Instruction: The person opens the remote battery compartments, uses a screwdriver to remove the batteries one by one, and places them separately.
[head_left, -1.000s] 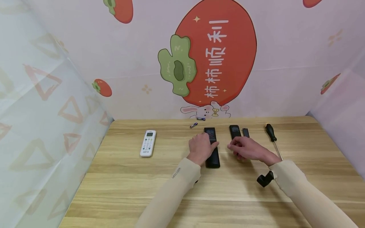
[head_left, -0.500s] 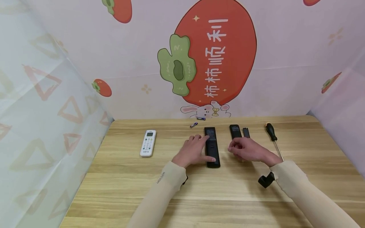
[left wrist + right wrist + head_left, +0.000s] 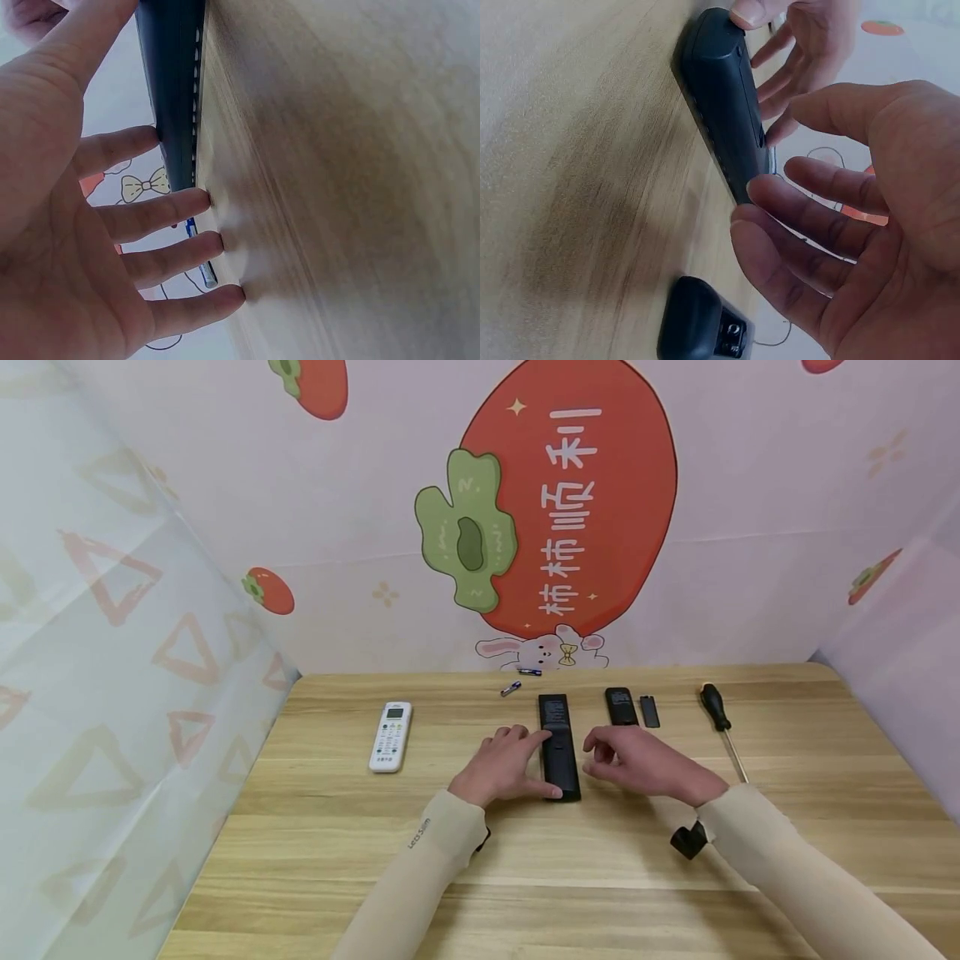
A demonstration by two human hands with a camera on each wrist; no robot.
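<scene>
A long black remote control (image 3: pixel 556 752) lies back side up on the table, its battery cover on. My left hand (image 3: pixel 502 766) is spread at its left side: in the left wrist view (image 3: pixel 82 210) the index fingertip touches the remote while other fingertips rest on the wood. The thumb tip lies on its near end. Close to the remote's right side, my right hand (image 3: pixel 645 762) hovers with loosely bent fingers and nothing between them. Just beyond that hand is a smaller black remote (image 3: pixel 621 706), partly hidden; the right wrist view shows its open battery compartment (image 3: pixel 731 334).
A small black battery cover (image 3: pixel 649 712) lies beside the smaller remote. Two batteries, one nearer (image 3: pixel 511 688) and one by the back wall (image 3: pixel 530 672), lie at the rear. A white remote (image 3: pixel 390 737) is to the left, a screwdriver (image 3: pixel 716 708) to the right.
My left hand has shifted off the top of the long remote to its left side, fingers spreading. My right hand has moved left from the smaller remote toward the long one.
</scene>
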